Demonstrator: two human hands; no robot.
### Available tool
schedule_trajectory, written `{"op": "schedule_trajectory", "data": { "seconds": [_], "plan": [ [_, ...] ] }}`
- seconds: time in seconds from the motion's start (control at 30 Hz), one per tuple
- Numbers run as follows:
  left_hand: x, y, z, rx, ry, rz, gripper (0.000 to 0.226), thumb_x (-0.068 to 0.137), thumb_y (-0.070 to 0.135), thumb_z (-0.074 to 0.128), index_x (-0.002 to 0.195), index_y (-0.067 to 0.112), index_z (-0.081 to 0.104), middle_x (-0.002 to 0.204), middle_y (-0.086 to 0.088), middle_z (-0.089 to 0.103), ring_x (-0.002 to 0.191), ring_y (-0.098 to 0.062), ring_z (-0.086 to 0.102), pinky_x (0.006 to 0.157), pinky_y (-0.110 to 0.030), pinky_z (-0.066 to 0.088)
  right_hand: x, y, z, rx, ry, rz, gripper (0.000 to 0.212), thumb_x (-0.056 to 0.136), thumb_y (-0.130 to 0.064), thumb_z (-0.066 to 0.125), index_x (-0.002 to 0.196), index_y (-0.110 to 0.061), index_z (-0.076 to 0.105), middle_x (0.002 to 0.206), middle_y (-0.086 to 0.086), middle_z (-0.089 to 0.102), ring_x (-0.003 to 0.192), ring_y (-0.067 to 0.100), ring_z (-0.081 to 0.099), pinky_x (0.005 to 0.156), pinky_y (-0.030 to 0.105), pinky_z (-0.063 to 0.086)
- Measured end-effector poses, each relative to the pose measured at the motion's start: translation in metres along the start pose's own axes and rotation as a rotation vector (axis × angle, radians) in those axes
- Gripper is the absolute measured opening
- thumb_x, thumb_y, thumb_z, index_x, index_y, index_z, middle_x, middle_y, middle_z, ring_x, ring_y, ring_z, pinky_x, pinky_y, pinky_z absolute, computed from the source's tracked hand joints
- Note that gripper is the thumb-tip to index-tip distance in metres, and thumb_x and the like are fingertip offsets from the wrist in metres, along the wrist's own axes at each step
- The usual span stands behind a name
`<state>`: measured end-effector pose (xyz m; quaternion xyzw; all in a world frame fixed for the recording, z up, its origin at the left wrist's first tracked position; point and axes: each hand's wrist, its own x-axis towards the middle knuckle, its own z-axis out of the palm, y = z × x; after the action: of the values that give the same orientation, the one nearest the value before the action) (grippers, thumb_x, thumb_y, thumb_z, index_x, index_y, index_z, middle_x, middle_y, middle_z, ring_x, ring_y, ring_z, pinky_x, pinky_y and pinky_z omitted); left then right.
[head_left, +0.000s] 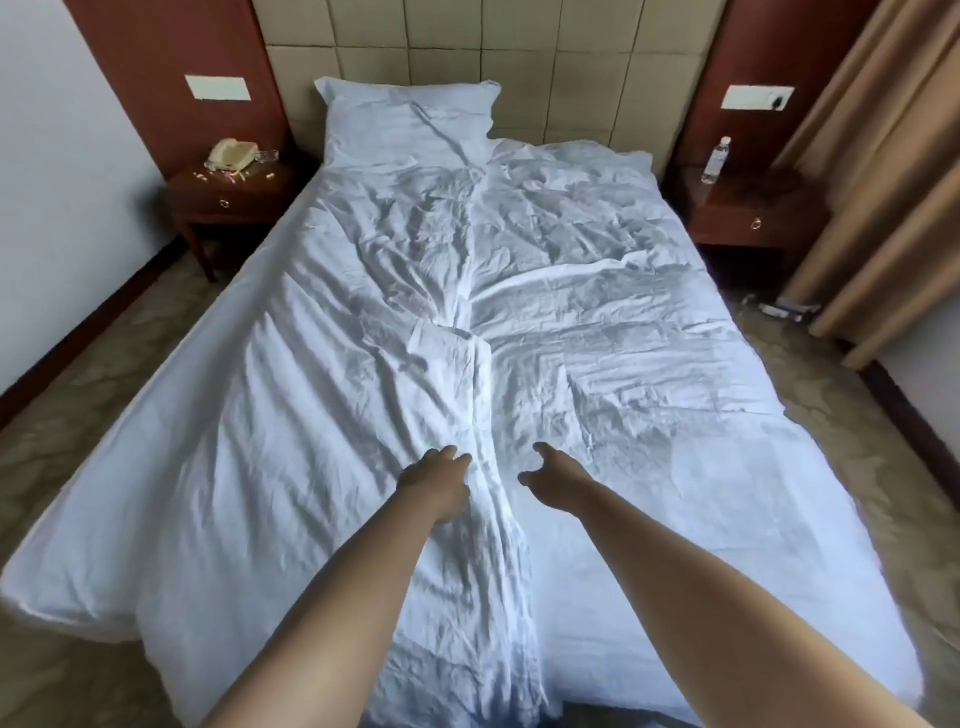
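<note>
- Duvet (322, 426) location?
- One, white, spread over the bed (831, 623), bunched into a ridge (483, 395) down the middle.
- Hands?
- Two, near each other, not touching. Left hand (434, 486) rests against the ridge, fingers roughly straight. Right hand (553, 480) is just beside the ridge, thumb and fingers spread, gripping nothing.
- Further out?
- One pillow (405, 124) at the headboard. Two bedside tables, one shut drawer each: left table (228, 200) carries one phone (234, 153) and small scattered bits, right table (753, 208) one clear bottle (717, 161), contents unreadable.
</note>
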<state>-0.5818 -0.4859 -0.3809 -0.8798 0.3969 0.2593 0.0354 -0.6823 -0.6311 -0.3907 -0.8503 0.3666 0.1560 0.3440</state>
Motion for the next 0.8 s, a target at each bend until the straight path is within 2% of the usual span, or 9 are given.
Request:
{"op": "schedule_trajectory", "data": {
  "seconds": [0.17, 0.37, 0.57, 0.8],
  "plan": [
    [0.016, 0.043, 0.007, 0.055, -0.043, 0.131, 0.056, 0.098, 0.021, 0.031, 0.152, 0.020, 0.015, 0.160, 0.000, 0.007, 0.145, -0.018, 0.010, 0.112, -0.038, 0.027, -0.009, 0.038, -0.004, 0.052, 0.019, 0.076, 0.066, 0.093, -0.031, 0.052, 0.151, -0.018, 0.023, 0.151, 0.007, 0.034, 0.135, 0.026, 0.038, 0.104, 0.032, 0.035],
    [0.040, 0.121, 0.014, 0.113, -0.083, 0.202, 0.058, 0.099, 0.025, 0.032, 0.153, 0.018, 0.011, 0.161, 0.000, 0.002, 0.147, -0.019, 0.005, 0.115, -0.039, 0.023, -0.010, 0.112, -0.030, 0.105, 0.043, 0.134, 0.066, 0.093, -0.031, 0.052, 0.151, -0.017, 0.023, 0.152, 0.007, 0.033, 0.136, 0.026, 0.037, 0.106, 0.034, 0.035],
    [0.065, 0.224, 0.030, 0.156, -0.164, 0.203, 0.058, 0.099, 0.024, 0.032, 0.153, 0.018, 0.011, 0.161, -0.001, 0.003, 0.147, -0.021, 0.006, 0.115, -0.040, 0.024, -0.006, 0.210, -0.071, 0.212, 0.023, 0.185, 0.063, 0.094, -0.031, 0.051, 0.150, -0.017, 0.026, 0.150, 0.006, 0.037, 0.132, 0.024, 0.042, 0.102, 0.031, 0.037],
    [0.109, 0.354, 0.059, 0.159, -0.230, 0.297, 0.057, 0.101, 0.026, 0.033, 0.153, 0.021, 0.010, 0.161, 0.002, 0.003, 0.147, -0.019, 0.006, 0.115, -0.039, 0.023, -0.003, 0.332, -0.103, 0.278, 0.011, 0.276, 0.061, 0.096, -0.032, 0.049, 0.150, -0.016, 0.025, 0.152, 0.006, 0.032, 0.136, 0.024, 0.037, 0.107, 0.032, 0.035]
  ]
}}
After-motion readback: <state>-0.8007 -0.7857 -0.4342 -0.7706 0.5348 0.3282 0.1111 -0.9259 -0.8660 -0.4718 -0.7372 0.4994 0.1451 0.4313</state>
